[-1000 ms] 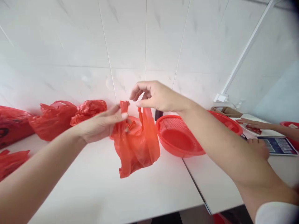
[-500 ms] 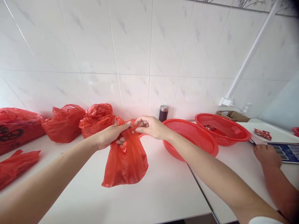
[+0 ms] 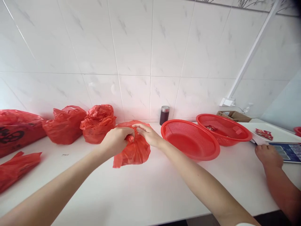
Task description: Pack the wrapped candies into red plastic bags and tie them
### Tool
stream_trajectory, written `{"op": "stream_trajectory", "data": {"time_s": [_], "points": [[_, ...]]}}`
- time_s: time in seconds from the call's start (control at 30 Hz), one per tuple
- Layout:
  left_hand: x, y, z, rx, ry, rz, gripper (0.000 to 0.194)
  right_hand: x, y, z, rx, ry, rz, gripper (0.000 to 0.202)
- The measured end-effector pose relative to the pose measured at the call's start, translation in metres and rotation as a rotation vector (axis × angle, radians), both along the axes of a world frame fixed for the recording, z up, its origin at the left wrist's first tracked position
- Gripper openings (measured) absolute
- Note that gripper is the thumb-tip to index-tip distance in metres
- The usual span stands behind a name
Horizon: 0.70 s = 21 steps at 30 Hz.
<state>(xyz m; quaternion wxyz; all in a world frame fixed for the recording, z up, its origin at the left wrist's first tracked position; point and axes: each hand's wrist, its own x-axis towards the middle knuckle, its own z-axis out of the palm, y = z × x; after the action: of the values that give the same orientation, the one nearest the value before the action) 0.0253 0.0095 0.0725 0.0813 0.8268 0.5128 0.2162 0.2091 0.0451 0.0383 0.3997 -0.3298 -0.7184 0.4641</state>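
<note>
A red plastic bag [image 3: 135, 152] stands at the middle of the white table, its body bulging and its top gathered. My left hand [image 3: 117, 139] is closed around the twisted neck of this bag, with a bit of red plastic poking out of the fist. On the bag's upper right side lies my right hand [image 3: 149, 135], its fingers stretched out and touching the plastic beside the neck. What the bag contains is hidden by the plastic.
Red bags [image 3: 64, 127] line the wall at left, and a flat red bag [image 3: 18, 168] lies nearer. At right are a red basket [image 3: 190, 147], another basket [image 3: 223, 131] holding small packets, a dark flask [image 3: 164, 116], and a co-worker's hand [image 3: 269, 156] by a scale [image 3: 285, 152].
My left hand has turned over and closed on the bag's top. The bag has been drawn up and bunched, its lower edge now higher. My right hand's fingers have straightened onto the bag.
</note>
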Motion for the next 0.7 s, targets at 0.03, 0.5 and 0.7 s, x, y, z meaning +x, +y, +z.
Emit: {"op": "stream_trajectory", "data": {"time_s": [0.03,0.5,0.7], "points": [[0.002,0.0,-0.005,0.086,-0.004,0.025,0.024,-0.002,0.003,-0.006,-0.027,0.039,0.02,0.033],[-0.032,-0.017,-0.026,-0.068,-0.094,0.123,0.046,0.0,-0.02,-0.016,0.154,-0.153,-0.029,0.029],[-0.098,-0.052,-0.059,-0.322,-0.124,0.418,0.054,0.019,0.001,-0.059,0.001,-0.164,-0.331,0.028]]}}
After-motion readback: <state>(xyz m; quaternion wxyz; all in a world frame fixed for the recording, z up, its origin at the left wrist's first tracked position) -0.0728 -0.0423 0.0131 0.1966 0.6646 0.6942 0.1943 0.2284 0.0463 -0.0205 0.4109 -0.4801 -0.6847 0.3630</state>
